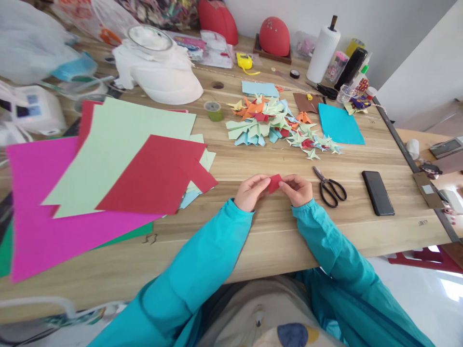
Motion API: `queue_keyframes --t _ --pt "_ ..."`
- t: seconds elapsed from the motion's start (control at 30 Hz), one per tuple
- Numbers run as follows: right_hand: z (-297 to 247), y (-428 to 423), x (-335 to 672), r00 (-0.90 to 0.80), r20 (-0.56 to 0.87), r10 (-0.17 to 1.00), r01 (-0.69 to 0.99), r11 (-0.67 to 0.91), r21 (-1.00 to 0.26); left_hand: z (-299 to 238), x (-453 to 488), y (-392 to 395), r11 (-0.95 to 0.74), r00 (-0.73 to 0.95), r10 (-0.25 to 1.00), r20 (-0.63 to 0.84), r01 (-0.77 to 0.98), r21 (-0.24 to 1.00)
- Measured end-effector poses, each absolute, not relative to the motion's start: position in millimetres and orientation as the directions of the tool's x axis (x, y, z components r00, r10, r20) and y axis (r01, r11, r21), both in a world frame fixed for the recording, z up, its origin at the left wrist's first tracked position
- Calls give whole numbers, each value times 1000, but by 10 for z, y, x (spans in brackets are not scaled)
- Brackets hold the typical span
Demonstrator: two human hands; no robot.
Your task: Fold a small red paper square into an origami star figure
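Observation:
A small red paper piece (275, 183) is held up just above the wooden table, pinched from both sides. My left hand (252, 191) grips its left edge between thumb and fingers. On the opposite edge, my right hand (297, 189) has thumb and fingertips closed on the same paper. Black-handled scissors (330, 187) lie to the right of my right hand, blades pointing away. Beyond the hands sits a heap of folded paper shapes (260, 120) in pale green, orange, red and blue. Whether the red piece is folded or a single layer, I cannot tell.
Large sheets of coloured paper, with a red sheet (152, 178) on top, cover the left side. A phone (378, 193) rests right of the scissors. Behind are a blue paper square (341, 124), a tape roll (213, 111), a yellow tape measure (244, 60) and a white cap (166, 79).

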State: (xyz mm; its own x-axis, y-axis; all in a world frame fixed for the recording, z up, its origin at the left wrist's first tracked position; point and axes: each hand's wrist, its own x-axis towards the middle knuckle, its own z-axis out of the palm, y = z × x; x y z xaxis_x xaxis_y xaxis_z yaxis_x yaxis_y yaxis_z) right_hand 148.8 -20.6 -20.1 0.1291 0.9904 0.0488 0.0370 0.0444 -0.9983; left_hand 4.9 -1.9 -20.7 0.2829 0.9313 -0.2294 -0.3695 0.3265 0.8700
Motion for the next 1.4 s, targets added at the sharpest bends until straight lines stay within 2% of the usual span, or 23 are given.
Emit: queue_keyframes --t 0.23,0.53,0.67,0.8,1.1,1.3,1.4 --pt "-153 -208 1471 75 -25 997 -56 -21 -998 -225 38 -12 118 130 987 -94 -192 974" --pt "-230 -188 1463 -43 -15 999 -110 -20 -994 -131 66 -88 172 170 976 -135 -227 959" --pt "-210 -202 1468 -68 -8 998 -129 -17 -991 -141 40 -62 242 165 965 -205 -249 938" --pt "-170 -226 1466 -64 -20 998 -151 -30 -988 -139 30 -54 307 190 946 -262 -270 913" --pt "-272 -185 1491 -89 21 996 -191 4 -982 -133 55 -79 308 225 942 -251 -272 912" --pt "-247 -202 1494 -22 -25 999 -237 -30 -971 -115 45 -78 364 263 924 -277 -393 844" --pt "-259 -206 1502 -40 -65 997 -289 -74 -955 -116 36 -72 368 278 922 -270 -416 831"
